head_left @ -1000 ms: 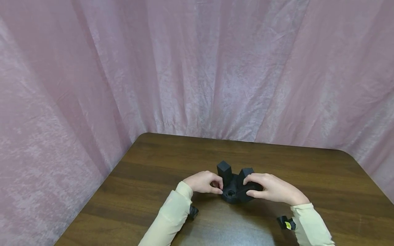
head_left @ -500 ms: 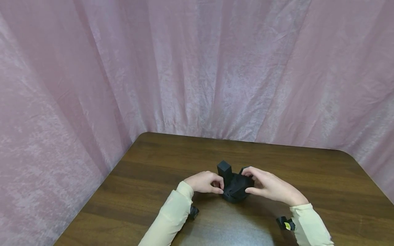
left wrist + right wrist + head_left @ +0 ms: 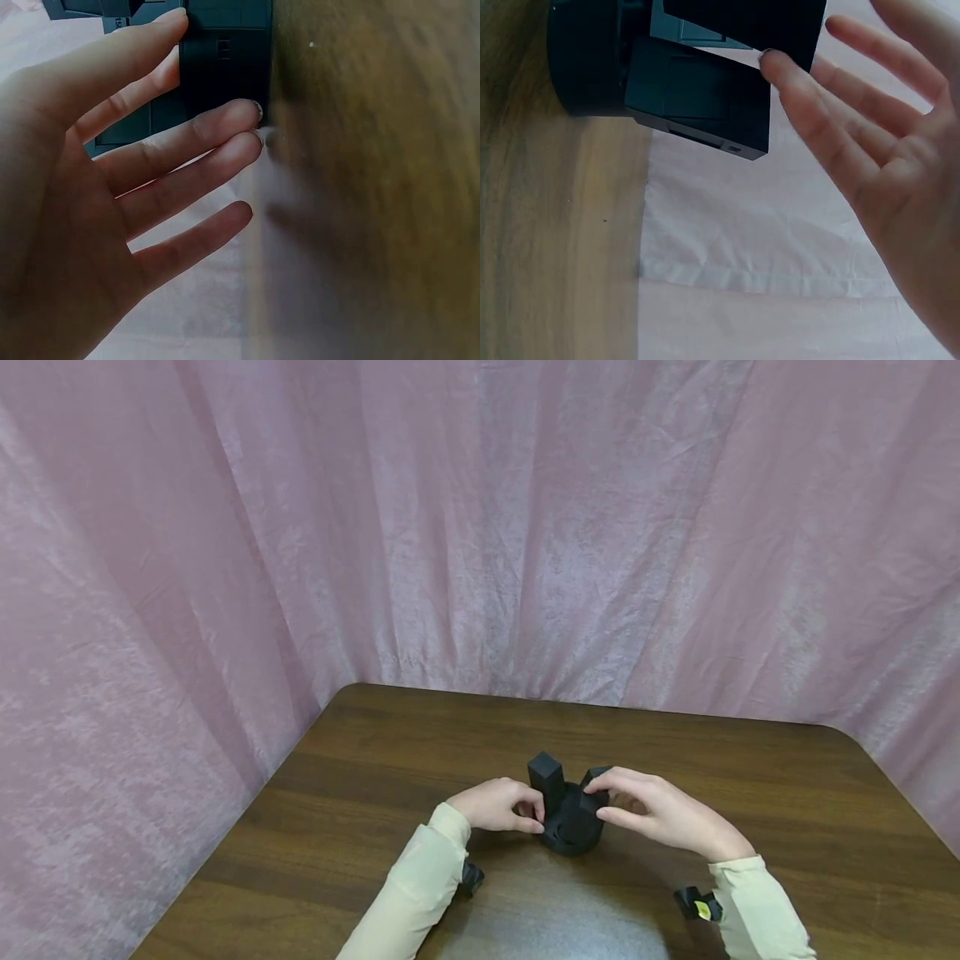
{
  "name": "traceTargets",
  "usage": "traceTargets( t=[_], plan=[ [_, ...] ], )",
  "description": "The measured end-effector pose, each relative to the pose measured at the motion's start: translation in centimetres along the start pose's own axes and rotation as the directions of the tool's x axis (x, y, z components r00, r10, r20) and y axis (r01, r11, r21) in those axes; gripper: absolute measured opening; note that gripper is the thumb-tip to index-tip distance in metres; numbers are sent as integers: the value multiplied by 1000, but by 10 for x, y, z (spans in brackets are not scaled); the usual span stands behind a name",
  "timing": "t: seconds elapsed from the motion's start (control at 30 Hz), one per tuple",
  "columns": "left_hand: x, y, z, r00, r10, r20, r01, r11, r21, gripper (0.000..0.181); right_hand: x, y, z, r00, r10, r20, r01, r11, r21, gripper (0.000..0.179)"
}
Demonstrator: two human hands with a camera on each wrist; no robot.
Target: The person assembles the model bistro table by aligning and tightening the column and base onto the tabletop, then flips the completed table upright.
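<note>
A black stand with a round base (image 3: 564, 843) sits on the table, with one square post (image 3: 546, 777) rising at its back left and another post (image 3: 596, 772) at its back right. My left hand (image 3: 495, 804) grips the base's left side, thumb above and fingertips against the side wall (image 3: 225, 71). With thumb and fingertips, my right hand (image 3: 660, 810) pinches a black block-like piece (image 3: 582, 812) that stands over the front right of the base. In the right wrist view the thumb lies along this piece (image 3: 757, 22), beside a post (image 3: 697, 101).
The brown wooden table (image 3: 420, 735) has rounded far corners. Behind and to the left hangs a pink curtain (image 3: 450, 527). A small black device is worn at the left wrist (image 3: 471, 878) and another at the right wrist (image 3: 697, 903).
My right hand has brought the black piece leftward from beside the base to over its hole, which is now covered, and turned it more upright. My left hand stays on the base.
</note>
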State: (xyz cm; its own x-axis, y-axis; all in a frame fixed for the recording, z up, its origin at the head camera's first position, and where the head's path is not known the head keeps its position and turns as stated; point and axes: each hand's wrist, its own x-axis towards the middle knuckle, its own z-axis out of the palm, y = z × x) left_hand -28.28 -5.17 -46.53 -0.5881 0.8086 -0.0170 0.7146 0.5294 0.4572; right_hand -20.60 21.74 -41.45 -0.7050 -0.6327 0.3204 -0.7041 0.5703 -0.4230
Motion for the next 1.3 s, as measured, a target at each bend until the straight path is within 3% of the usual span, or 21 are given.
traceTargets(
  t=[0.13, 0.27, 0.57, 0.8, 1.03, 1.3],
  plan=[
    [0, 1, 0, 1000, -6, -1, 6, 1000, 6, 9, 1, -3, 2, 999, -35, -16, 35, 999, -31, 30],
    [1, 2, 0, 1000, -12, 1, 12, 1000, 6, 9, 2, -5, 5, 1000, -10, -14, 10, 999, -40, 33],
    [1, 3, 1, 1000, -9, 2, 9, 1000, 5, 11, 4, -4, 10, 991, 86, 103, -80, 995, -65, 49],
    [1, 4, -1, 1000, -6, 6, 6, 1000, 1, 10, 2, -3, 9, 996, 54, 65, -48, 995, -89, 45],
    [1, 5, -1, 1000, -4, 9, 5, 1000, -9, 10, 2, -6, 5, 994, 74, 80, -64, 990, -127, 47],
    [0, 3, 0, 1000, -6, 8, 7, 1000, -22, 10, 0, -7, -3, 998, -18, 59, 27, 987, -159, 32]
  ],
)
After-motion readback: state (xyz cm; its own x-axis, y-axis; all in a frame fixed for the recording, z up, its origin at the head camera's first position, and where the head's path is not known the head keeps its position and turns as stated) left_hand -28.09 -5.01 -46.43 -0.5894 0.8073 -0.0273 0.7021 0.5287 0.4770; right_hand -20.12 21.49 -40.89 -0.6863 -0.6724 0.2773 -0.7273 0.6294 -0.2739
